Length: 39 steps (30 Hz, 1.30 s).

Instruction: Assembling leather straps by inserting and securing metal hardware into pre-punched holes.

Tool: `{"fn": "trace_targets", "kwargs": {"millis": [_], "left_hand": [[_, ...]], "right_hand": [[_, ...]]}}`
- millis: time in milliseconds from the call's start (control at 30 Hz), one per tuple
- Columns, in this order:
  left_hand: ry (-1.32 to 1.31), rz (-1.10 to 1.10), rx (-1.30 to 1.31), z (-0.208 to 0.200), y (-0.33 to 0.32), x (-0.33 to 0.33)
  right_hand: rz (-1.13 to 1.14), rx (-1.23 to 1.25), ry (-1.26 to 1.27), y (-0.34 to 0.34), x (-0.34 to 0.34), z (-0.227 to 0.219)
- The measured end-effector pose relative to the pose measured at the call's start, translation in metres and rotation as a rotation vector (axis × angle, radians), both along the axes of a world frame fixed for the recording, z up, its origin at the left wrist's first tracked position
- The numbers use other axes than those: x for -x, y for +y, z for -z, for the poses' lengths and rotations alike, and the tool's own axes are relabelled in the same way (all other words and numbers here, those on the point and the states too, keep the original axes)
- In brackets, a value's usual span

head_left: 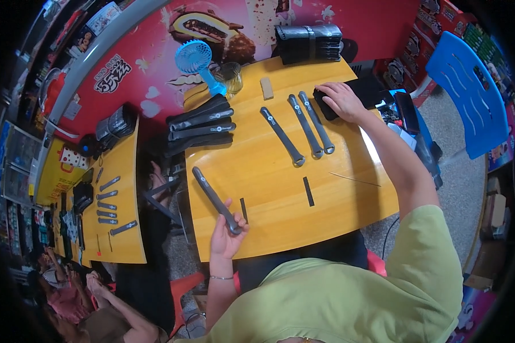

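My left hand [228,231] is closed around the lower, rounded end of a long dark grey strap [210,193], which slants up to the left above the near left part of the yellow table [269,228]. At the table's far right, my right hand [343,102] lies with fingers stretched over a stack of black pieces [328,108]; their exact kind is hidden under it. Left of that hand lie three similar grey straps, a left one [282,136], a middle one [305,126] and a right one [316,123], each with a small pale mark and a rounded near end.
Bundled dark straps [203,124] lie at the left edge near a blue fan [203,63] and a glass [231,77]. A black bundle [308,43] stands at the back. Black strips [308,191] and a thin stick [355,179] lie nearby. Other people sit at a second table [126,188].
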State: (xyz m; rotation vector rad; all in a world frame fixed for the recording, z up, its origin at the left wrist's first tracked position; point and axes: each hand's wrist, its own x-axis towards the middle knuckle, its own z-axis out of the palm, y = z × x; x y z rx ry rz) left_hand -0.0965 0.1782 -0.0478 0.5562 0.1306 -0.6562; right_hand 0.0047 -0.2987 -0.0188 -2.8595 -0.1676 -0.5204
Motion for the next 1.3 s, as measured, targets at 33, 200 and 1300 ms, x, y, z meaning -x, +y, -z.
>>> {"fn": "trace_targets", "kwargs": {"millis": [33, 200, 1300], "left_hand": [[0.004, -0.004, -0.004, 0.0, 0.0, 0.0], [0.016, 0.002, 0.019, -0.001, 0.001, 0.0], [0.016, 0.006, 0.034, 0.001, 0.001, 0.001]], "right_hand": [[-0.001, -0.002, -0.003, 0.001, 0.0, -0.002], [-0.066, 0.037, 0.069, 0.001, 0.006, -0.013], [-0.1, 0.085, 0.088, -0.003, 0.032, -0.018]]}}
